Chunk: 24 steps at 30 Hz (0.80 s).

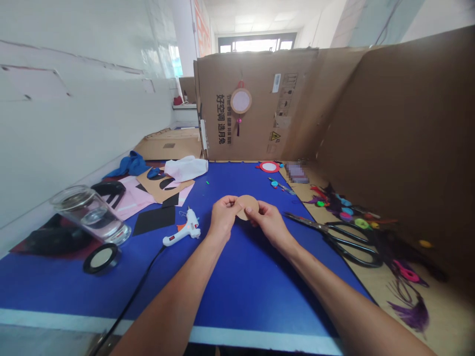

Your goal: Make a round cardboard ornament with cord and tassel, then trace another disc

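Between my two hands is a round brown cardboard disc (248,203), held up over the blue table. My left hand (223,217) grips its left edge, thumb on the near face. On the opposite edge, my right hand (270,221) pinches the disc with the thumb pressed on its face and the other fingers behind. Left of my hands lies a white hot glue gun (188,226) with a black cord. Large black-handled scissors (330,230) rest to the right, blades pointing toward my right hand.
A lidless glass of water (92,217) stands at left beside its lid (101,258). Black sheet (154,221) and cardboard offcuts (163,184) lie behind. Colourful tassels (411,311) and beads are scattered right. A red-rimmed disc (269,167) lies at the back; a tasselled round ornament (241,101) hangs on the cardboard wall (297,109).
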Tool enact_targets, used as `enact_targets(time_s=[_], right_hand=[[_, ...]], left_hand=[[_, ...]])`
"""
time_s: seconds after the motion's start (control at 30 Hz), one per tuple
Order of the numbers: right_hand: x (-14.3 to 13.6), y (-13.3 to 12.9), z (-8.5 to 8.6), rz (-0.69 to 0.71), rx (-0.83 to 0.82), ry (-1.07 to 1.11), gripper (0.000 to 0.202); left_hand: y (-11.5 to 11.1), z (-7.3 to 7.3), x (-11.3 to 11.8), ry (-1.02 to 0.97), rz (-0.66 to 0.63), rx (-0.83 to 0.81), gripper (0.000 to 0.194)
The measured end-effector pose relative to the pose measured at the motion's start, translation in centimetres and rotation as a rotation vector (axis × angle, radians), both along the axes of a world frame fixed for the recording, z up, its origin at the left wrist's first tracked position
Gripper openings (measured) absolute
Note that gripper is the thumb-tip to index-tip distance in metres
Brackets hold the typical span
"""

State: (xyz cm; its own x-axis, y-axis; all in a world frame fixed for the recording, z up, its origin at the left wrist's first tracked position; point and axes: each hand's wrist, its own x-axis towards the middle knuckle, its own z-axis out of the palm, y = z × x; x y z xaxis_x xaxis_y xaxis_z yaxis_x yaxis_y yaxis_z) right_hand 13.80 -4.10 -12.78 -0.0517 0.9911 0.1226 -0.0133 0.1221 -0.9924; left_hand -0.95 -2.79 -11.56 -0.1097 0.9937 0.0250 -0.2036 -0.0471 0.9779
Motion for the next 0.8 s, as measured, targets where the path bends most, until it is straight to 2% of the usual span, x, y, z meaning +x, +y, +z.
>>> enact_targets(time_s=[0.33,0.57,0.7,0.8], right_hand=[[0.0,0.0,0.1,0.027,-0.017,0.007,0.054],[0.1,0.1,0.0,0.035,-0.027,-0.036,0.054],[0.7,0.4,-0.2,0.046,0.042,-0.191,0.048],[2.9,0.7,0.9,-0.02,0.152,-0.491,0.041]], left_hand=[[0.0,-0.1,0.0,0.033,0.045,0.001,0.014],[0.0,-0.2,-0.1,0.015,-0.016,-0.017,0.019],[0.0,-0.1,-0.2,0.099,0.007,-0.049,0.009],[-0.3,-0.3,0.0,0.235,-0.107,-0.073,0.007]])
